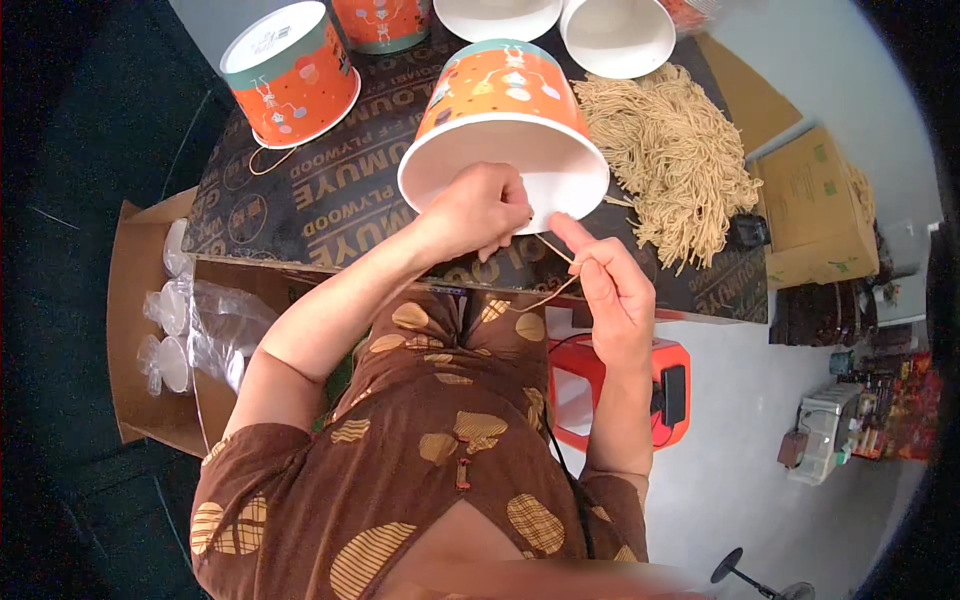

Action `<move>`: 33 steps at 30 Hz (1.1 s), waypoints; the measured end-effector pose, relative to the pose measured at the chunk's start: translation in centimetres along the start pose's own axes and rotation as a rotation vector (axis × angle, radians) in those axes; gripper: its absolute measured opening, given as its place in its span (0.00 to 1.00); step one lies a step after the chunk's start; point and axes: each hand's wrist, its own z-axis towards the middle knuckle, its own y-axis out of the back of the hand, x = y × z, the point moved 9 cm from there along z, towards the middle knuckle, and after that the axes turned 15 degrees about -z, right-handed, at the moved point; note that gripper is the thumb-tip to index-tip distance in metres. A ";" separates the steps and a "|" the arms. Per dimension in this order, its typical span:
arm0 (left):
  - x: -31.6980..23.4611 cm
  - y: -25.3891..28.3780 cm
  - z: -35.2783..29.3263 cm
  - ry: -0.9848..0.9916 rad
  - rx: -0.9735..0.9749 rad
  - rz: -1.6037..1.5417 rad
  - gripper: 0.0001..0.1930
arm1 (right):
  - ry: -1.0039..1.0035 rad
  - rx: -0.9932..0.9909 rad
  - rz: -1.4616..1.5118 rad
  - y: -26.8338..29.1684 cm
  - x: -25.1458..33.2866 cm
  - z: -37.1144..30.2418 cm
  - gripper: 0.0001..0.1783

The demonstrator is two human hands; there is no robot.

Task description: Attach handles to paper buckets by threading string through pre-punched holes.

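Note:
A large paper bucket (497, 85), orange and teal with cartoon figures, lies tipped at the table's front edge, its white open mouth toward me. My left hand (478, 208) is closed at the lower rim, its knuckles inside the mouth and a fingertip showing below the edge. Between the thumb and fingers of my right hand (617, 290) is a thin beige cord (555, 250), pinched. It runs up to the rim beside my left hand, and a loose length curves below. My right index finger reaches up to the rim. Whether the left fingers also hold the cord is hidden.
A heap of beige cords (680, 165) lies right of the bucket on the dark plywood table (330, 215). An upside-down orange bucket (295, 90) with a cord loop stands left. More buckets line the back. Cardboard boxes (815, 210) flank the table; a red-orange stool (675, 365) stands below.

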 end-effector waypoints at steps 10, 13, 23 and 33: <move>0.6 -0.7 -0.2 0.000 0.003 -0.469 0.06 | -0.090 -0.005 0.254 -0.6 -1.9 -1.1 0.12; 0.8 -1.2 -0.1 0.032 -0.004 -0.488 0.05 | -0.121 0.007 0.236 -1.6 -1.3 -1.5 0.11; -1.0 -2.2 0.1 -0.311 -0.144 0.142 0.05 | 0.075 -0.184 -0.365 0.5 0.9 -1.6 0.07; -0.2 -3.5 0.5 -0.044 0.028 0.024 0.06 | -0.139 -0.270 -0.268 2.6 -3.3 -1.7 0.12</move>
